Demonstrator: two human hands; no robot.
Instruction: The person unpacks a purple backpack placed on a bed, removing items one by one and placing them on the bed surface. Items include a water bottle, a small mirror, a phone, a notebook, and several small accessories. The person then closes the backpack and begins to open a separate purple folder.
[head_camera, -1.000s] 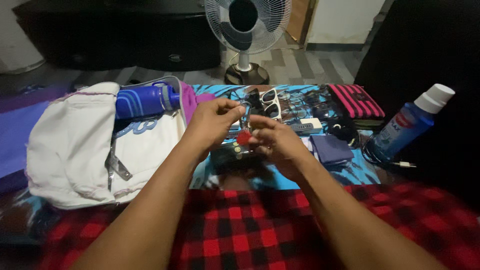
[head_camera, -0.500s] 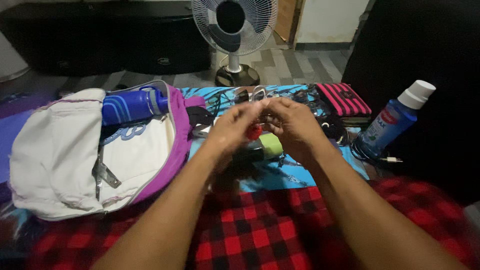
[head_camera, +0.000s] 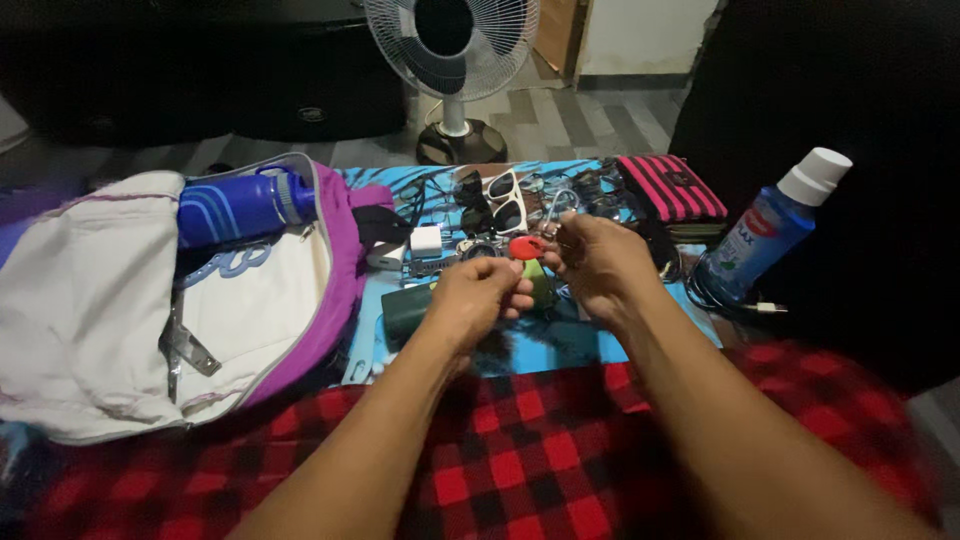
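Both my hands meet over the blue patterned cloth (head_camera: 590, 345). My right hand (head_camera: 600, 268) pinches a small key bunch with a red tag (head_camera: 525, 247) at its right end. My left hand (head_camera: 480, 297) has its fingers curled and touches the tag from below. Under the hands lie a lime green object (head_camera: 539, 283) and a dark green cylinder (head_camera: 404, 311). Any keys on the ring are hidden by my fingers.
An open white and purple backpack (head_camera: 120, 300) with a blue water bottle (head_camera: 240, 207) lies at the left. White sunglasses (head_camera: 506, 201), a white charger (head_camera: 427, 240), a pink striped pouch (head_camera: 670, 187) and a blue mouthwash bottle (head_camera: 768, 230) sit around. A fan (head_camera: 450, 60) stands behind. Red checkered cloth (head_camera: 520, 450) covers the front.
My hands have come lower and slightly apart, with the red tag still between them. The view has shifted, so the sunglasses and the charger now show behind the hands.
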